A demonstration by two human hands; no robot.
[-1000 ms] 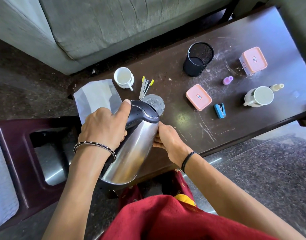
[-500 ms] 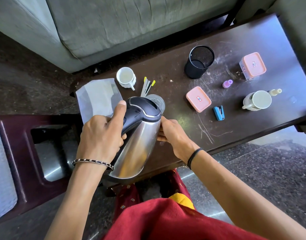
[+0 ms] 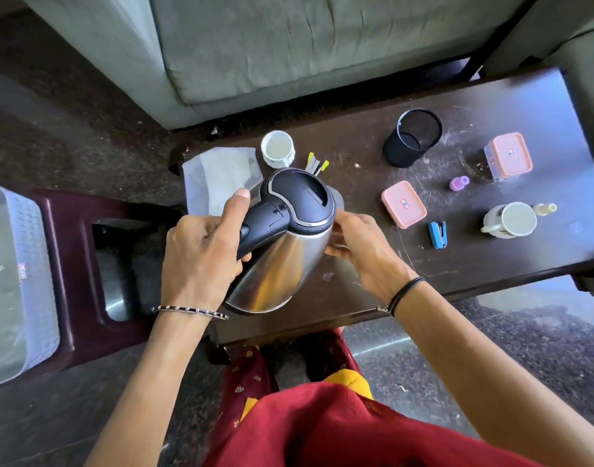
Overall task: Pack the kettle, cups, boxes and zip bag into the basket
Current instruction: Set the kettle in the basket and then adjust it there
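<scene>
I hold the steel kettle (image 3: 282,261) with its black lid above the near left part of the dark table (image 3: 373,150). My left hand (image 3: 204,251) is shut on the black handle, and my right hand (image 3: 359,244) presses the kettle's right side. A clear zip bag (image 3: 218,176) lies behind my left hand. One white cup (image 3: 278,149) stands beyond it, another white cup (image 3: 512,220) at the right. Two pink boxes sit on the table, one (image 3: 404,204) mid-table and one (image 3: 508,155) far right. The translucent basket (image 3: 16,281) is at the left edge.
A black mesh pen holder (image 3: 413,138), a blue stapler (image 3: 437,234), a small purple bottle (image 3: 458,183), a yellow-tipped tool (image 3: 317,165) and a small cream bottle (image 3: 546,208) also sit on the table. A maroon stool (image 3: 76,264) holds the basket. A grey sofa (image 3: 288,45) stands behind.
The kettle has risen and turned more upright in both hands, now covering the glass that was visible behind it. The basket has come further into view at the left.
</scene>
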